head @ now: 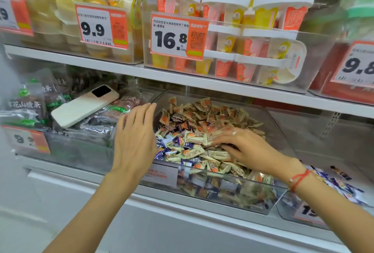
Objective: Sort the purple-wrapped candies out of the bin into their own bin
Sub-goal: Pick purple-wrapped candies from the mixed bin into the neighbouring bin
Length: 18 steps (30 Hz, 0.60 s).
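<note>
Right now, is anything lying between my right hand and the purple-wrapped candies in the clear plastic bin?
Yes. The right hand rests on cream-and-orange wrapped candies heaped through the clear plastic bin. The purple-wrapped candies show mostly at the front left, partly covered by them.

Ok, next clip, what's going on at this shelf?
A person is sorting wrapped candies in a clear plastic bin on a shop shelf. Their right hand digs into the mixed pile of orange-and-cream and purple-wrapped candies; whether it grips one is unclear. The left hand hovers open at the bin's left edge. A neighbouring bin on the right already holds some purple-wrapped candies.
</note>
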Each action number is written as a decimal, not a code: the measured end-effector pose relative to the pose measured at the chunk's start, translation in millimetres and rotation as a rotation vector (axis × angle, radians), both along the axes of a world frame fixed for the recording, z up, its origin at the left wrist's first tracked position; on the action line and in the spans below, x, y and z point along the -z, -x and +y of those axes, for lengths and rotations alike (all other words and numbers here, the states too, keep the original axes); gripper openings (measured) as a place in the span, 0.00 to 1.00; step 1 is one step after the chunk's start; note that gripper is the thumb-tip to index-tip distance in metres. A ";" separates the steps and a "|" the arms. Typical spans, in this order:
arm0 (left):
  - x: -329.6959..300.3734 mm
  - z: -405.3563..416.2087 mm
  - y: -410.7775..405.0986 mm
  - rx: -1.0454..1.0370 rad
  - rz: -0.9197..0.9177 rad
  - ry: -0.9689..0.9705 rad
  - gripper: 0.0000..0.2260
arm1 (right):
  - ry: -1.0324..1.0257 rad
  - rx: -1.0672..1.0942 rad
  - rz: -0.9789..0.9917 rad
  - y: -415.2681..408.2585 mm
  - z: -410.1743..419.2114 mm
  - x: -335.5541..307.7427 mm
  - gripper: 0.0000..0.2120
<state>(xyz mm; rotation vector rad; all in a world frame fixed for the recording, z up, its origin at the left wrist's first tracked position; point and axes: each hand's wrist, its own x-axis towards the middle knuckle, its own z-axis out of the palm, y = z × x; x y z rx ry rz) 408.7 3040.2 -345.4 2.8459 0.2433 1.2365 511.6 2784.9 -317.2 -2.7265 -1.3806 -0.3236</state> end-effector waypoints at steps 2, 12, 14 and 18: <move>-7.2 -19.6 -6.2 0.131 -0.023 0.011 0.23 | -0.051 0.071 0.000 5.4 -20.7 0.2 0.13; -7.5 -82.6 -45.8 0.563 0.447 0.272 0.16 | -0.118 0.194 0.081 28.2 -49.1 -16.3 0.23; -10.4 -92.8 -48.2 0.700 0.482 0.379 0.16 | -0.120 0.234 0.077 25.5 -52.8 -23.6 0.20; -8.5 -100.3 -57.4 0.625 0.519 0.321 0.18 | 0.102 0.290 0.094 18.4 -40.0 -26.7 0.23</move>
